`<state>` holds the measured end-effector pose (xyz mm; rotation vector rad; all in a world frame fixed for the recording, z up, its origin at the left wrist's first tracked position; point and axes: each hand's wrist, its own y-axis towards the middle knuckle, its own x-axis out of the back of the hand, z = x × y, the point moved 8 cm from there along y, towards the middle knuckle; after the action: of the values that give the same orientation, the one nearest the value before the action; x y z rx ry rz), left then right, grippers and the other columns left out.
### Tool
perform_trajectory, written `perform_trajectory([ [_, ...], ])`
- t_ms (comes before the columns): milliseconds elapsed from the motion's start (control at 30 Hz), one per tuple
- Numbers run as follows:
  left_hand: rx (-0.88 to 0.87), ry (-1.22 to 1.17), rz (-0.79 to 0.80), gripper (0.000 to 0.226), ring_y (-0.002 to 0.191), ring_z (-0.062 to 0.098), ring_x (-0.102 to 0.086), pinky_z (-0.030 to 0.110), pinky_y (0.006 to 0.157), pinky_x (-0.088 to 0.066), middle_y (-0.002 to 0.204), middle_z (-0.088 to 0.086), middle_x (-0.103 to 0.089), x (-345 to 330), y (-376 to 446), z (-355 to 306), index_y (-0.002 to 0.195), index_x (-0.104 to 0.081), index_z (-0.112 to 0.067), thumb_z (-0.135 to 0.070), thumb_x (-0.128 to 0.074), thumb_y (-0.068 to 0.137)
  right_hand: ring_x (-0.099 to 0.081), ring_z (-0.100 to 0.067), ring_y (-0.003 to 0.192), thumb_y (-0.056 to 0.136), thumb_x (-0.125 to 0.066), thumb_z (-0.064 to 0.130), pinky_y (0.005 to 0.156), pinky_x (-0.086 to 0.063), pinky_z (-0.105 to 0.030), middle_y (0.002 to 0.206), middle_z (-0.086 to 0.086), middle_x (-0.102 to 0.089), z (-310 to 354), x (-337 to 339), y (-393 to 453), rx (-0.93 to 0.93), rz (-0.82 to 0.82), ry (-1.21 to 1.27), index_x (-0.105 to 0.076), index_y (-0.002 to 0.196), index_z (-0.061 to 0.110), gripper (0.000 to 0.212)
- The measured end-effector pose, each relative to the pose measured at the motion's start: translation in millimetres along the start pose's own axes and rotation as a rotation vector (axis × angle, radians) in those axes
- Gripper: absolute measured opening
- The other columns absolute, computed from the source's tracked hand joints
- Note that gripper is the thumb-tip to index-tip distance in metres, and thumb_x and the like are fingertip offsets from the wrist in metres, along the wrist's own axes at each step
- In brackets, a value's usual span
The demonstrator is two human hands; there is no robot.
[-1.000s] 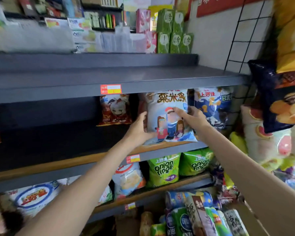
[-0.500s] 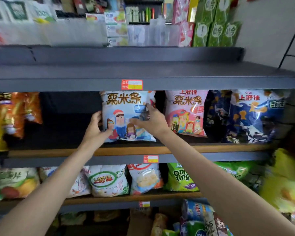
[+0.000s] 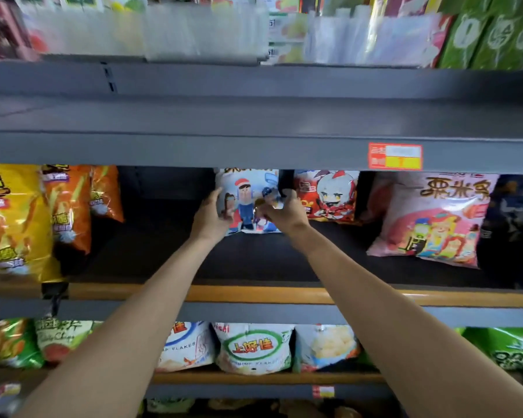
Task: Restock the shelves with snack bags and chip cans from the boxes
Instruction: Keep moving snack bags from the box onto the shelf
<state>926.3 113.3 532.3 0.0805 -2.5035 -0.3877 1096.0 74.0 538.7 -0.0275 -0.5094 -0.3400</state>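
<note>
**Both hands set a cartoon snack bag deep on the middle shelf**

A pale blue snack bag (image 3: 248, 203) printed with cartoon figures stands upright toward the back of the middle shelf (image 3: 254, 297), its top edge hidden behind the grey shelf (image 3: 254, 149) above. The left hand (image 3: 210, 217) is pressed against the bag's left side, palm turned inward, its fingers (image 3: 215, 197) bent around the edge. The right hand (image 3: 284, 211) grips the bag's right side, with its fingers (image 3: 272, 203) curled into the front face so that the foil creases under them. Both bare forearms reach up from the bottom of the view.

Just to the right of the held bag stands a red bag with a white-haired cartoon character (image 3: 326, 196), close beside it; whether they touch cannot be told. Farther right, nearer the shelf front, leans a pink snack bag (image 3: 429, 218), with a dark blue bag (image 3: 514, 227) at the right edge. On the left end of the same shelf stand a yellow bag (image 3: 12, 221) and orange bags (image 3: 73, 203), well apart from the held one, with dark bare shelf between.

A red and yellow price tag (image 3: 395, 156) sits on the front of the upper shelf. The lower shelf (image 3: 254, 378) holds a white bag with a green oval logo (image 3: 252, 346) and green bags (image 3: 507, 348) on the right.
</note>
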Motion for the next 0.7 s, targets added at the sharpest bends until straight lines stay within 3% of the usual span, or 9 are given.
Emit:
perform_trajectory([
  [200, -0.035, -0.083, 0.061, 0.055, 0.117, 0.028, -0.051, 0.035, 0.094, -0.045, 0.13, 0.013, -0.051, -6.5, 36.9, 24.0, 0.129, -0.042, -0.013, -0.006, -0.066, 0.08, -0.05, -0.029, 0.116, 0.086, -0.063, 0.028, 0.089, -0.038, -0.028, 0.126, -0.015, -0.052, -2.0, -20.0, 11.1, -0.034, -0.152, -0.12, -0.045, 0.124, 0.004, 0.048],
  [333, -0.036, -0.092, 0.12, 0.054, 0.113, 0.031, -0.052, 0.036, 0.09, -0.046, 0.124, 0.015, -0.053, -9.1, 50.3, 25.6, 0.122, -0.043, -0.012, -0.002, -0.069, 0.076, -0.051, -0.029, 0.115, 0.089, -0.059, 0.025, 0.087, -0.04, -0.029, 0.127, -0.014, -0.052, -0.4, -28.1, 9.7, -0.094, -0.122, -0.144, -0.041, 0.127, 0.005, 0.046],
  [433, -0.067, -0.027, 0.121, 0.048, 0.115, 0.033, -0.049, 0.03, 0.088, -0.037, 0.125, 0.019, -0.051, -3.1, 48.8, 11.8, 0.121, -0.045, -0.005, -0.006, -0.068, 0.079, -0.051, -0.028, 0.115, 0.09, -0.056, 0.021, 0.084, -0.04, -0.028, 0.129, -0.014, -0.051, 2.7, -27.9, 0.5, -0.112, -0.104, -0.125, -0.04, 0.131, 0.006, 0.046],
  [533, -0.113, 0.045, 0.035, 0.043, 0.119, 0.032, -0.046, 0.028, 0.093, -0.033, 0.128, 0.02, -0.047, 25.5, 19.9, 0.9, 0.122, -0.047, 0.0, -0.01, -0.063, 0.084, -0.054, -0.022, 0.103, 0.087, -0.057, 0.01, 0.078, -0.041, -0.024, 0.125, -0.01, -0.054, 2.8, -20.1, -22.2, -0.091, -0.123, -0.065, -0.046, 0.126, 0.008, 0.041],
  [633, -0.321, -0.049, -0.117, 0.037, 0.109, 0.029, -0.054, 0.034, 0.092, -0.042, 0.121, 0.019, -0.05, 73.3, -36.7, -9.4, 0.118, -0.05, 0.0, 0.001, -0.054, 0.082, -0.064, -0.034, 0.094, 0.066, -0.06, 0.014, 0.087, -0.052, -0.045, 0.109, -0.016, -0.065, 11.4, -1.8, -57.4, -0.03, -0.209, 0.087, -0.056, 0.099, 0.017, 0.033],
  [700, -0.448, -0.05, -0.215, 0.035, 0.098, 0.023, -0.056, 0.033, 0.085, -0.046, 0.111, 0.018, -0.053, 103.1, -85.3, -2.9, 0.112, -0.053, 0.001, 0.004, -0.048, 0.077, -0.065, -0.037, 0.091, 0.059, -0.052, 0.02, 0.084, -0.053, -0.049, 0.099, -0.016, -0.068, 16.4, 4.1, -83.8, 0.063, -0.224, 0.107, -0.058, 0.089, 0.019, 0.031],
])
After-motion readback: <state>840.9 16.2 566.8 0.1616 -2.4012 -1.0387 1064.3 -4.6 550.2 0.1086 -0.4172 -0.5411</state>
